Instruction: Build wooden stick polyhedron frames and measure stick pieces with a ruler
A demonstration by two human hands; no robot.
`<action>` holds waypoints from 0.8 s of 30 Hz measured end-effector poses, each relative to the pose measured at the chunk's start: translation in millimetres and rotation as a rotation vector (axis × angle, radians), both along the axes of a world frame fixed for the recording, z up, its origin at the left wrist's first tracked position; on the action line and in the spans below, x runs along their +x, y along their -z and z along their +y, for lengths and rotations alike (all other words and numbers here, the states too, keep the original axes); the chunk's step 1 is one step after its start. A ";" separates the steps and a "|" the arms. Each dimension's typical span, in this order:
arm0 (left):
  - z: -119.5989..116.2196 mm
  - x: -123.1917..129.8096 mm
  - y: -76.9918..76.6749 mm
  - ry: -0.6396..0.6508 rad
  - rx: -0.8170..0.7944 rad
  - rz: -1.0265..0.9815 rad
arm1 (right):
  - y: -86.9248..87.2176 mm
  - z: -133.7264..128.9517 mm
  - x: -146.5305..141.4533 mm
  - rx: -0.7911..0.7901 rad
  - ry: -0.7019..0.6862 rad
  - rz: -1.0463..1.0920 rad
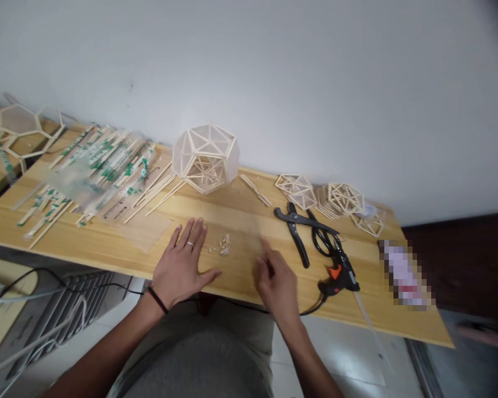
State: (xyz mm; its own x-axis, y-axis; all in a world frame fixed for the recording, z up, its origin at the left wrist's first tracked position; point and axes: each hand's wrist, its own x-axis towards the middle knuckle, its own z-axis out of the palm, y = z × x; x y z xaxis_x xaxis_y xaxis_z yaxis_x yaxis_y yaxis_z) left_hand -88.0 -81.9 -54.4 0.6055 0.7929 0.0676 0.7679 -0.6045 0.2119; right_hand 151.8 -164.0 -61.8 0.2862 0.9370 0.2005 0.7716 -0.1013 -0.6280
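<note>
My left hand (182, 265) lies flat on the wooden table (232, 218), fingers spread, a ring on one finger and a dark band at the wrist. Just right of its fingertips is a small pile of wood scraps (224, 245). Over the table, right of the scraps, my right hand (276, 279) is blurred by motion, its fingers curled; whether it holds anything cannot be made out. Behind both hands stands a faceted ball of sticks and translucent panels (207, 157), open on its front side. Loose thin sticks (153, 190) lie to its left.
Wrapped sticks (103, 166) cover the table's left part. To the right are black pliers (296, 226), a glue gun (338, 273) with a cord, flat stick frames (296, 190), a stack of frames (344, 199) and a pixelated object (404, 276). A wall runs behind.
</note>
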 end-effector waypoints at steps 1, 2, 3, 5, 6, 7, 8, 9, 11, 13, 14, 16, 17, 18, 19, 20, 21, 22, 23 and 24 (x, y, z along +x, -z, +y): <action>-0.1 -0.3 0.6 0.003 0.005 -0.001 | 0.6 -1.8 10.4 0.015 0.045 -0.031; -0.2 -0.6 1.4 0.007 0.011 -0.003 | 2.2 -2.3 19.7 0.021 0.074 -0.062; -0.4 -1.0 2.1 0.010 0.015 -0.004 | 4.4 -1.4 26.7 0.020 0.087 -0.085; -0.6 -1.4 3.5 0.016 0.025 -0.003 | 9.9 4.4 29.5 0.026 0.076 -0.107; -0.7 -1.5 4.0 0.016 0.030 -0.001 | 12.5 9.0 24.6 0.034 0.059 -0.110; -0.7 -1.5 4.2 0.016 0.035 0.001 | 14.5 14.2 16.0 0.041 0.040 -0.111; -0.7 -1.5 4.1 0.015 0.039 0.002 | 16.0 19.5 4.7 0.047 0.018 -0.114; -0.6 -1.4 3.8 0.016 0.041 0.001 | 16.7 24.1 -8.0 0.036 0.000 -0.118; -0.3 -1.0 2.7 0.017 0.037 0.000 | 16.0 29.8 -31.1 0.002 -0.031 -0.119; -0.2 -0.5 1.6 0.018 0.031 -0.006 | 13.7 29.8 -42.3 -0.025 -0.069 -0.106; -0.3 -0.3 1.3 0.016 0.028 -0.011 | 12.3 28.3 -41.4 -0.031 -0.092 -0.095; -0.7 -0.2 1.5 0.008 0.025 -0.020 | 9.8 24.7 -27.6 -0.024 -0.106 -0.073; -1.0 -0.2 1.9 0.006 0.025 -0.022 | 9.1 23.5 -16.7 -0.013 -0.087 -0.070; -1.2 -0.3 2.5 0.006 0.025 -0.023 | 8.8 23.1 -5.2 0.002 -0.053 -0.074; -1.3 -0.5 3.1 0.005 0.025 -0.023 | 8.9 23.5 5.3 0.016 -0.005 -0.085; -1.4 -0.8 3.8 0.006 0.025 -0.023 | 9.6 24.5 13.2 0.022 0.031 -0.100; -1.3 -1.0 4.4 0.008 0.024 -0.022 | 10.7 26.0 17.2 0.022 0.052 -0.110; -1.1 -1.3 4.8 0.010 0.024 -0.021 | 12.1 27.5 16.9 0.019 0.056 -0.113; -0.9 -1.5 5.0 0.013 0.024 -0.018 | 13.5 28.7 12.4 0.015 0.046 -0.110; -0.6 -1.6 4.9 0.014 0.024 -0.015 | 14.8 29.3 4.4 0.011 0.033 -0.103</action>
